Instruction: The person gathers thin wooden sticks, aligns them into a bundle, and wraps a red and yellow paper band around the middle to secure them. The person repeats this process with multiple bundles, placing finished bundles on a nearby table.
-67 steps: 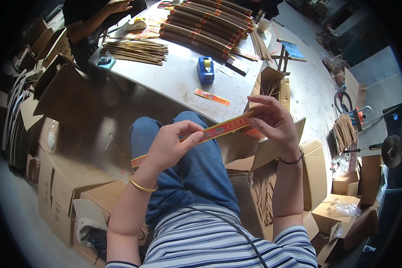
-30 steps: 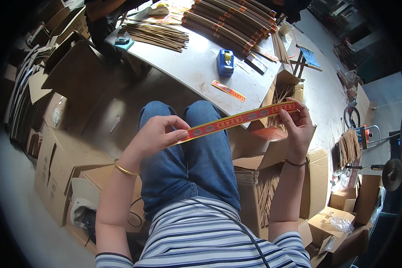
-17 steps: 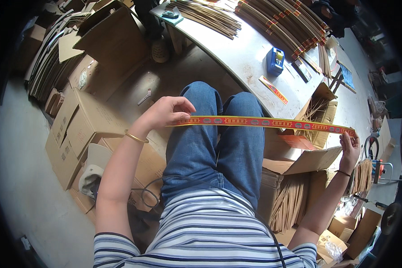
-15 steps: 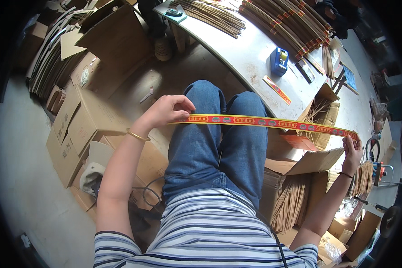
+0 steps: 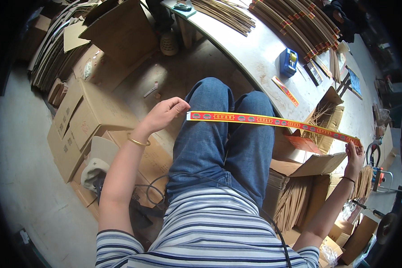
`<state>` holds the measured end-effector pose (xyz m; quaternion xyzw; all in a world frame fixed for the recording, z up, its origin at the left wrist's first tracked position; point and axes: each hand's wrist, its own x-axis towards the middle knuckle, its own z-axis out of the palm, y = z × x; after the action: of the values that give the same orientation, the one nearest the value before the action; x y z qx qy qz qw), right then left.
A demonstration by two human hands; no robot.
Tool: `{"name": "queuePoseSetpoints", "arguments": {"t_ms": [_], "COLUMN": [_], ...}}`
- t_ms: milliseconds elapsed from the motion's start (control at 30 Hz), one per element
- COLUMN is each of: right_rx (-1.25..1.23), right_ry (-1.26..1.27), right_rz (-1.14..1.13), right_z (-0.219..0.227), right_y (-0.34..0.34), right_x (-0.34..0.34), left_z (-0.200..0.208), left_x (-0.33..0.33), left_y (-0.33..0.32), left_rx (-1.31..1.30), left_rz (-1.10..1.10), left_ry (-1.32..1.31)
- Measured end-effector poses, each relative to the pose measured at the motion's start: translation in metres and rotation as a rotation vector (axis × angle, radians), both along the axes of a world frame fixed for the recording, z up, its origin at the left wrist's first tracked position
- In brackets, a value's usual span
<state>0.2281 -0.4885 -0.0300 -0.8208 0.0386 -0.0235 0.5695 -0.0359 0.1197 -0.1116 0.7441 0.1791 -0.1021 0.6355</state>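
Observation:
A long red and yellow printed strip (image 5: 259, 119) stretches across my jeans-covered knees. Its left end shows a pale edge. My left hand (image 5: 164, 115) has thumb and fingertips pressed together at the upper corner of that end; the exact contact is hard to see. At the strip's far right end, my right hand (image 5: 354, 155) pinches it between thumb and fingers. The strip slopes slightly down to the right.
A white table (image 5: 236, 49) holds a blue tape dispenser (image 5: 288, 62), another printed strip (image 5: 285, 91) and bundled brown sticks (image 5: 299, 27). Cardboard boxes (image 5: 94, 111) stand at left. An open box of sticks (image 5: 292, 201) is by my right arm. A dark cable (image 5: 272, 223) crosses my shirt.
The strip has slid to the right relative to my left hand, baring its left end. My left fingers have drawn together at its corner. My right hand keeps its hold; the view shifts slightly.

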Motion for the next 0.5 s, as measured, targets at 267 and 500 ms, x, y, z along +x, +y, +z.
{"name": "queuePoseSetpoints", "arguments": {"t_ms": [267, 500], "right_rx": [0.012, 0.003], "right_ry": [-0.017, -0.026], "right_rz": [-0.025, -0.03], "right_z": [0.007, 0.005], "right_y": [0.01, -0.003], "right_x": [-0.004, -0.001], "left_z": [-0.013, -0.021], "left_x": [-0.003, -0.01], "left_y": [-0.02, -0.01], "left_rx": [0.033, 0.016], "left_rz": [0.067, 0.127], "left_ry": [-0.046, -0.057]}}
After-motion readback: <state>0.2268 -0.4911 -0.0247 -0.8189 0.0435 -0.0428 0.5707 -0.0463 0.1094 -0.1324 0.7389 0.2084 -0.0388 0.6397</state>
